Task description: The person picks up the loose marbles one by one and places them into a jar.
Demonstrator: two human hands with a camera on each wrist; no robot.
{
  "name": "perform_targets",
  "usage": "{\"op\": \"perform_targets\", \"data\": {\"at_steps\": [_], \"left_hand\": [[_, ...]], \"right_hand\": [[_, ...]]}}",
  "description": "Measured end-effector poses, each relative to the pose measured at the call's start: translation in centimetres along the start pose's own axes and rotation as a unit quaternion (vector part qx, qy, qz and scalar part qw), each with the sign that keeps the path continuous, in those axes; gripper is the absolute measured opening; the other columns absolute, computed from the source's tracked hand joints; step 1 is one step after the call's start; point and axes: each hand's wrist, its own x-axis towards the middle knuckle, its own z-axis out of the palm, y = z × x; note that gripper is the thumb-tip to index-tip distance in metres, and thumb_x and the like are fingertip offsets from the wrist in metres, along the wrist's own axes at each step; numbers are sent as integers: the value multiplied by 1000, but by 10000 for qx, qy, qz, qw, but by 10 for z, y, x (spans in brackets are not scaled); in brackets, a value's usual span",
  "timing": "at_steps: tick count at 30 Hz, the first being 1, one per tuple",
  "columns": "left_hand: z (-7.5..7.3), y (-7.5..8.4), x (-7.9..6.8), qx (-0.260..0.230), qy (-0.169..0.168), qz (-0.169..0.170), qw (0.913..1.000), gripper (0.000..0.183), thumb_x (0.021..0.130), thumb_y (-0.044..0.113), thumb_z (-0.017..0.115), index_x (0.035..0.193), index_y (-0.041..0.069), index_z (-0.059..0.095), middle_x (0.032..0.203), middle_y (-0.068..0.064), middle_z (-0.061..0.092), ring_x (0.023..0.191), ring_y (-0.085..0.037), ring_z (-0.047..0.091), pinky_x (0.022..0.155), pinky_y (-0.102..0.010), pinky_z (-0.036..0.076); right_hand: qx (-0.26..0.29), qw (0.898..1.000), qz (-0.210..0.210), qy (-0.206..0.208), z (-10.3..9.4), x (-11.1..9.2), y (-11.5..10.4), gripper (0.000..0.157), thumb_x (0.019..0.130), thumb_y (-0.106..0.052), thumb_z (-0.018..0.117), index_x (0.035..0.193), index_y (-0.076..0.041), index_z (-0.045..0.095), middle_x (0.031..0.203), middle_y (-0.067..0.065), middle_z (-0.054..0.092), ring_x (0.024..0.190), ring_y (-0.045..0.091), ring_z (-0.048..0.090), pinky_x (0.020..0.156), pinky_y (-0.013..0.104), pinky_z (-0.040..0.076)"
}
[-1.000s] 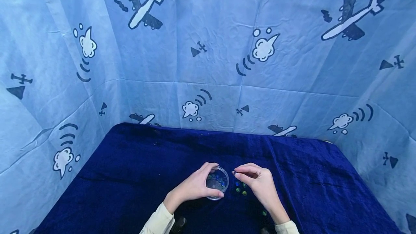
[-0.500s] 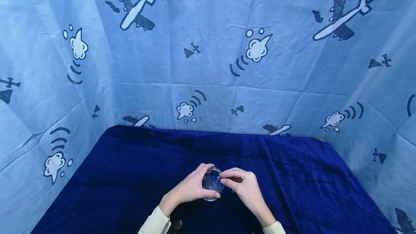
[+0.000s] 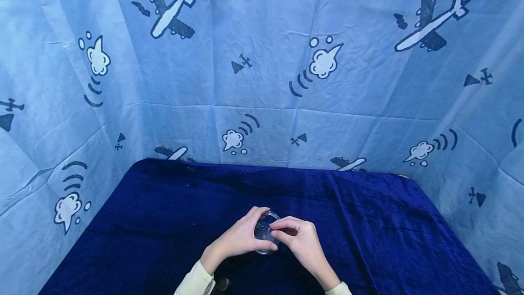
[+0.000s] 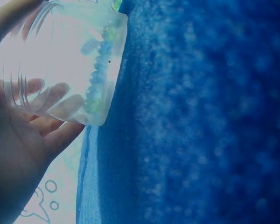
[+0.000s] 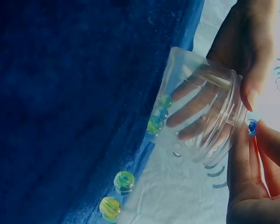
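My left hand (image 3: 239, 236) grips a clear plastic jar (image 3: 264, 240) from the left, thumb at the near side and fingers round the far side. Several blue and green glass marbles (image 4: 99, 77) lie along the jar's bottom in the left wrist view. Between thumb and fingertips my right hand (image 3: 300, 242) pinches a blue marble (image 5: 252, 127), right at the jar's open mouth. In the right wrist view, a green marble (image 5: 124, 182) and a yellow one (image 5: 110, 208) rest on the cloth outside the jar. The right hand hides that patch in the head view.
Dark blue velvety cloth (image 3: 196, 204) covers the table. Behind and beside it hangs a light blue curtain (image 3: 270, 85) printed with planes and clouds. A small dark object (image 3: 223, 284) shows by the left sleeve.
My right hand has moved left from over the loose marbles to the jar's mouth with the pinched marble. The left hand keeps its hold on the jar. The head view shifted slightly at first.
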Motion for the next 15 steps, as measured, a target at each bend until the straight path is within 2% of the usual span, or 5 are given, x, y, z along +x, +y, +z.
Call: {"op": "perform_targets", "data": {"at_steps": [7, 15], "left_hand": [[-1, 1, 0, -20, -29, -32, 10000, 91, 81, 53, 83, 150, 7, 46, 139, -6, 54, 120, -24, 58, 102, -40, 49], [0, 0, 0, -36, -55, -35, 10000, 91, 82, 52, 83, 150, 7, 46, 138, -6, 54, 119, -23, 57, 102, -40, 49]], "right_hand": [[-67, 9998, 23, 166, 3, -1, -1, 13, 81, 6, 82, 89, -4, 81, 91, -2, 77, 87, 9, 70, 74, 23, 58], [-117, 9994, -161, 285, 6, -1, 0, 14, 80, 5, 84, 88, -5, 82, 90, -2, 77, 86, 10, 71, 73, 22, 58]]}}
